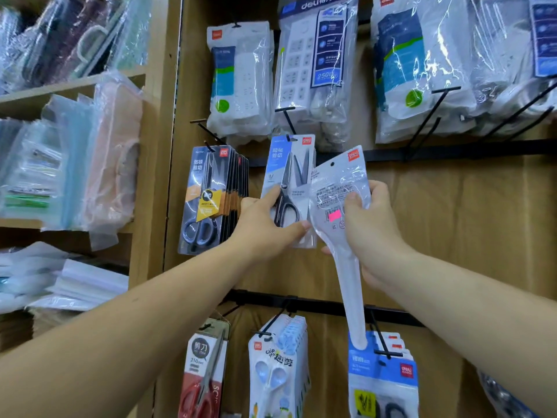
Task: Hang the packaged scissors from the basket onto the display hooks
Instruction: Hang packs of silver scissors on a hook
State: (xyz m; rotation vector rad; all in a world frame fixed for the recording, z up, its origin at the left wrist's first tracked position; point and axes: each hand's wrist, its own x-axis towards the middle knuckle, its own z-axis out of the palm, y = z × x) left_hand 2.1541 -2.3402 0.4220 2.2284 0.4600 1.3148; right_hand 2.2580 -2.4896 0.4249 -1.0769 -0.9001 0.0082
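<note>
Left hand [265, 224] is pinching the hung pack [289, 182], I judge to steady it on its hook [289, 122]. Right hand [370, 227] is gripping a second scissors pack [337, 191], back outward, tilted just beside it, its hole not yet hooked.

Bare board [452, 221] lies open at right; hanging scissor packs [211, 200] crowd the left.
</note>
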